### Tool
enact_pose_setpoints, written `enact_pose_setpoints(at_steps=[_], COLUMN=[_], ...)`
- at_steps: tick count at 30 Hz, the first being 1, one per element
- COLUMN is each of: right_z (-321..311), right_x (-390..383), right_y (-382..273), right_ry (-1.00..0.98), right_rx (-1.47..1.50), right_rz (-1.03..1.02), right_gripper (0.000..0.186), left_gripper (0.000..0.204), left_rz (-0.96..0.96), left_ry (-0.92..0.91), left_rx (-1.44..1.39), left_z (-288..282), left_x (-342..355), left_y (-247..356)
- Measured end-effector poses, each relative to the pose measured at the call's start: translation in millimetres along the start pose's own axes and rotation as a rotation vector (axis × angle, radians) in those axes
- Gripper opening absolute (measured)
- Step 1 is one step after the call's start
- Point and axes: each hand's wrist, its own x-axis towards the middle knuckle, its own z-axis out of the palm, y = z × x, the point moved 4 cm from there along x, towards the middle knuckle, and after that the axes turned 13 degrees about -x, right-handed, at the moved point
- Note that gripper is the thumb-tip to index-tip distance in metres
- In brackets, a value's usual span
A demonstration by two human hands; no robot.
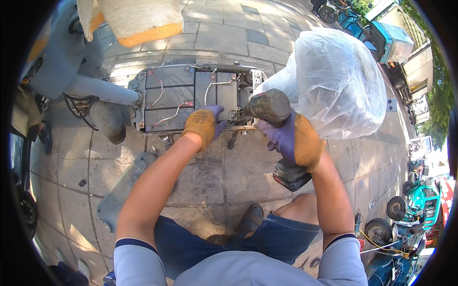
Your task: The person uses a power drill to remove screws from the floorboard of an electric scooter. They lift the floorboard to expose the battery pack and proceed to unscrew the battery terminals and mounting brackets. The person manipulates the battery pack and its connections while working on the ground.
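My right hand point(295, 138), in a purple and tan work glove, is closed around the grip of a dark cordless impact driver point(270, 106). The driver's nose points left, over a battery terminal point(234, 114) at the near right corner of the battery block point(170, 100). Beside that terminal rests my left hand point(204, 125), gloved alike, its thumb and fingers apart at the block's near edge. Several grey batteries sit in the scooter's floor compartment point(139, 112), with red and white wires point(171, 114) linking terminals. The driver's tip is hard to make out.
Clear plastic wrap point(338, 86) covers the scooter's seat on the right. The grey front body point(59, 71) stands at left, with a foam-edged padded piece point(148, 21) above. A grey floor panel point(126, 188) lies on the paving near my left arm. Parked teal vehicles point(424, 205) line the right.
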Motion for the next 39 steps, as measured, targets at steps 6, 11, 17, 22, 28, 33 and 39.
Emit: enact_pose_setpoints(at_steps=[6,11,17,22,28,33,39], right_z=[-3,-16,-24,-30,-3,-2,-4], right_x=[6,12,21,13,5,-2,-9], right_y=[11,15,5,18,23,13,34], right_ry=[0.005,0.149,-0.055,-0.065,0.058,-0.088,0.094], right_rx=[-0.204,-0.344,-0.751,-0.834,-0.285,-0.123,-0.061], right_rz=[-0.102,-0.551,-0.521,-0.400,-0.229,0.092,-0.056], right_gripper=[0.035,0.040,0.053,0.070,0.041,0.033,0.037], left_gripper=[0.039,0.037,0.038,0.041,0.043,0.054,0.055], left_rz=[-0.094,-0.090,-0.053,0.257,0.170,0.073,-0.070], left_ry=[0.032,0.085,0.083,0.090,0.052,-0.069,-0.097], left_rx=[-0.191,-0.247,-0.176,-0.370,-0.379,0.097,0.352], left_z=[13,23,23,5,-3,19,47], left_x=[17,24,24,15,17,11,30], left_y=[-5,-28,-32,9,0,10,35])
